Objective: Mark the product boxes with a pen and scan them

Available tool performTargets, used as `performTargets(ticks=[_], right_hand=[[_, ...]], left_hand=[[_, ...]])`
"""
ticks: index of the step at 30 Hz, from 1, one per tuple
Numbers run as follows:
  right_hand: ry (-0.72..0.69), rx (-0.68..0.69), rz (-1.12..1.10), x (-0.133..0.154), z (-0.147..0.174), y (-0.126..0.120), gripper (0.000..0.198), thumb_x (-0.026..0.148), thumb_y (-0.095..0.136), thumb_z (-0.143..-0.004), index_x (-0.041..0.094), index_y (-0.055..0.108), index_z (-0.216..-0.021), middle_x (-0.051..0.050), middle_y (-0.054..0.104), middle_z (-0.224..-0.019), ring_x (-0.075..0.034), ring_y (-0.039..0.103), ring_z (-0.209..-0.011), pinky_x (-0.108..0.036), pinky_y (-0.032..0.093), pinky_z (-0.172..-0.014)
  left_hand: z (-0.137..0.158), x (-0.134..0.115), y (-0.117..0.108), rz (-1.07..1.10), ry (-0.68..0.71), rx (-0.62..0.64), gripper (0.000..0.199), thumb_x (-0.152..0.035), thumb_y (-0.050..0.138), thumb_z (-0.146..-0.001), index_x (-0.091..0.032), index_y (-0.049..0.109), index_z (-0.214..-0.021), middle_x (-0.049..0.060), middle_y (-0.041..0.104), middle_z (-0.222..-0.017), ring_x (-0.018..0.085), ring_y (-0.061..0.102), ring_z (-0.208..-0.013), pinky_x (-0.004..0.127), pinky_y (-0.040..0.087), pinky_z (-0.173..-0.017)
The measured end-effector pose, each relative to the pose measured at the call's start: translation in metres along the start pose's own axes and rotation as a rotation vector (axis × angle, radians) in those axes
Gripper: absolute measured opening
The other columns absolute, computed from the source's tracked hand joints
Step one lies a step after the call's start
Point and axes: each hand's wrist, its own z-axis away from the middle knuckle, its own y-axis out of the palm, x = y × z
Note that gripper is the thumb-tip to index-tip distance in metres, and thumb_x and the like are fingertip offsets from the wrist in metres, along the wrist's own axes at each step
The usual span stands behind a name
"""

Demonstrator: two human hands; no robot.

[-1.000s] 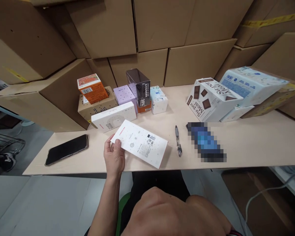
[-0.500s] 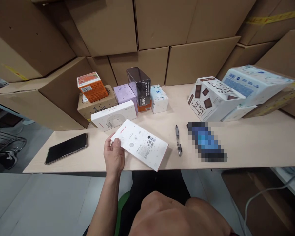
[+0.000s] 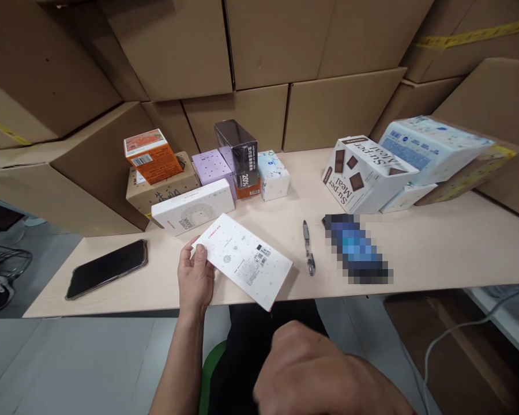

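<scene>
At seven o'clock, my left hand alone pinches a white box, as my right hand, its grip unclear, has shifted toward three o'clock.

"Su-per Meal" on large white box, "POWER BANK" on standing white box, "20%" on dark box

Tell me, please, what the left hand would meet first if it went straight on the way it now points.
Probably the white rectangular cardboard box marked POWER BANK, just beyond the left hand. The flat white cardboard box it holds might touch first; depth is hard to judge.
</scene>
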Motion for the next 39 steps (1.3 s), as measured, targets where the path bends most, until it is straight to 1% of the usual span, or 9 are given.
performTargets(ticks=[2,4,7,11,16,24,30,35,39], right_hand=[[0.152,-0.146,0.105,-0.018,0.009,-0.012,0.032,0.032,0.058,-0.09,0.042,0.065,-0.12,-0.001,0.071,-0.108,-0.022,0.068,-0.096,-0.04,0.06,-0.081],[0.187,-0.216,0.277,-0.041,0.009,-0.022,0.027,0.025,0.054,-0.093,0.036,0.068,-0.113,-0.007,0.065,-0.116,-0.025,0.065,-0.099,-0.044,0.057,-0.086],[0.373,-0.321,0.55,-0.078,0.001,-0.029,0.025,0.033,0.046,-0.098,0.027,0.07,-0.106,-0.012,0.059,-0.109,-0.028,0.062,-0.093,-0.046,0.054,-0.078],[0.483,-0.277,0.827,-0.112,-0.009,-0.028,0.032,0.038,0.04,-0.099,0.022,0.066,-0.109,-0.015,0.055,-0.105,-0.027,0.057,-0.088,-0.042,0.051,-0.07],[0.496,-0.225,0.998,-0.128,-0.015,-0.024,0.024,0.023,0.043,-0.096,0.02,0.065,-0.106,-0.013,0.053,-0.096,-0.024,0.052,-0.083,-0.036,0.048,-0.07],[0.544,-0.164,0.808,-0.131,-0.024,-0.024,0.039,0.011,0.038,-0.093,0.018,0.065,-0.119,-0.014,0.057,-0.098,-0.025,0.057,-0.088,-0.041,0.049,-0.078],[0.506,-0.409,0.383,-0.138,-0.024,-0.026,0.039,0.018,0.038,-0.091,0.019,0.065,-0.119,-0.012,0.062,-0.109,-0.023,0.063,-0.099,-0.043,0.051,-0.09],[0.574,-0.554,0.036,-0.141,-0.019,-0.026,0.029,0.024,0.041,-0.091,0.019,0.065,-0.105,-0.005,0.062,-0.092,-0.013,0.059,-0.065,-0.032,0.052,-0.067],[0.547,-0.522,-0.013,-0.139,-0.018,-0.023,0.026,0.023,0.043,-0.09,0.02,0.066,-0.101,-0.002,0.06,-0.089,-0.011,0.057,-0.063,-0.029,0.049,-0.062]], left_hand=[[0.0,-0.002,0.001,0.017,-0.034,0.004,0.042,-0.045,0.081,-0.077,-0.021,0.062,-0.106,0.006,0.073,-0.106,0.016,0.069,-0.095,0.029,0.054,-0.088],[0.001,-0.003,0.002,0.017,-0.07,0.006,0.043,-0.042,0.081,-0.076,-0.021,0.061,-0.109,0.006,0.072,-0.108,0.016,0.069,-0.095,0.028,0.054,-0.084],[0.003,-0.003,0.003,-0.002,-0.086,0.002,0.054,-0.031,0.084,-0.073,-0.026,0.057,-0.118,0.006,0.07,-0.111,0.017,0.068,-0.098,0.029,0.053,-0.084],[0.004,-0.001,0.001,-0.026,-0.055,0.025,0.061,-0.025,0.083,-0.07,-0.031,0.053,-0.123,0.005,0.064,-0.122,0.02,0.064,-0.111,0.033,0.051,-0.092],[0.002,0.0,0.0,-0.028,-0.056,0.03,0.059,-0.029,0.085,-0.071,-0.031,0.053,-0.121,0.006,0.064,-0.123,0.022,0.064,-0.112,0.035,0.053,-0.089],[0.002,0.004,0.0,-0.039,-0.086,0.046,0.07,-0.035,0.086,-0.071,-0.029,0.053,-0.131,0.012,0.067,-0.127,0.025,0.065,-0.118,0.036,0.055,-0.091],[0.001,0.004,0.0,-0.077,-0.072,0.103,0.068,-0.037,0.081,-0.077,-0.029,0.051,-0.137,0.014,0.06,-0.139,0.029,0.061,-0.125,0.038,0.056,-0.093],[0.002,0.003,-0.002,-0.099,-0.076,0.138,0.072,-0.037,0.078,-0.082,-0.029,0.045,-0.145,0.014,0.056,-0.145,0.029,0.055,-0.133,0.042,0.052,-0.103],[0.001,0.004,-0.003,-0.122,-0.083,0.161,0.075,-0.038,0.076,-0.084,-0.029,0.04,-0.15,0.013,0.053,-0.149,0.03,0.05,-0.138,0.047,0.045,-0.112]])
